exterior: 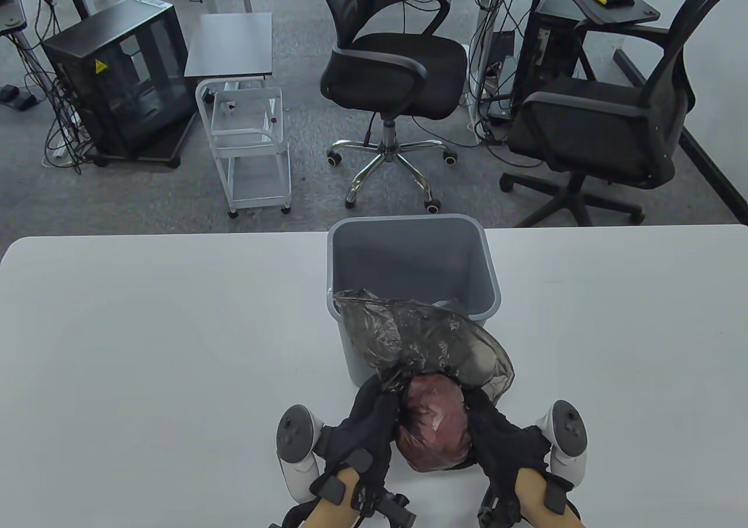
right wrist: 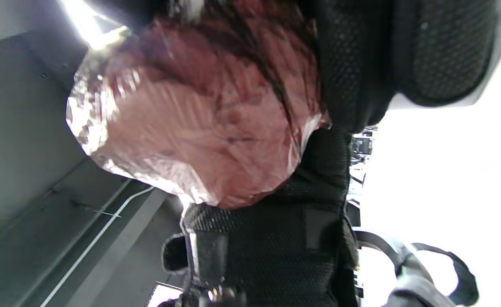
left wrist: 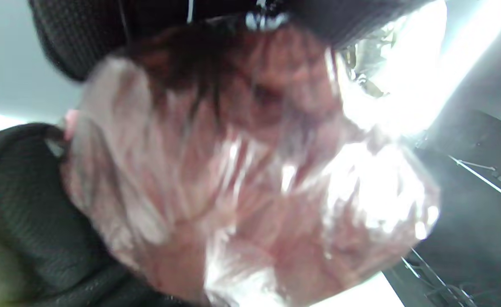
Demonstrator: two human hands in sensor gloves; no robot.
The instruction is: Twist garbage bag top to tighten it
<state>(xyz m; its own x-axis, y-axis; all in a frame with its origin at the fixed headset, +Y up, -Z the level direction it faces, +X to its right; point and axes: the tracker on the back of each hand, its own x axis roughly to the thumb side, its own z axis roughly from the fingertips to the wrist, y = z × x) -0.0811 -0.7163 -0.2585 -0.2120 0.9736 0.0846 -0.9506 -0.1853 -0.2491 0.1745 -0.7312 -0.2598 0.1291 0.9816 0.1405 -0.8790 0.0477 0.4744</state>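
A translucent dark garbage bag point(exterior: 435, 429) with reddish-brown contents bulges between my two hands in front of a grey bin point(exterior: 409, 271). The bag's loose open top point(exterior: 421, 332) spreads crumpled over the bin's near rim. My left hand point(exterior: 368, 423) holds the bag's left side and my right hand point(exterior: 497, 434) holds its right side, fingers wrapped around the bundle. In the left wrist view the bag point(left wrist: 241, 179) fills the frame, blurred. In the right wrist view the bag point(right wrist: 199, 128) shows with gloved fingers point(right wrist: 348, 64) against it.
The white table point(exterior: 146, 347) extends left and right of the bin. Beyond its far edge stand two black office chairs point(exterior: 391, 72), a white cart point(exterior: 251, 136) and a black computer case point(exterior: 117, 78) on the floor.
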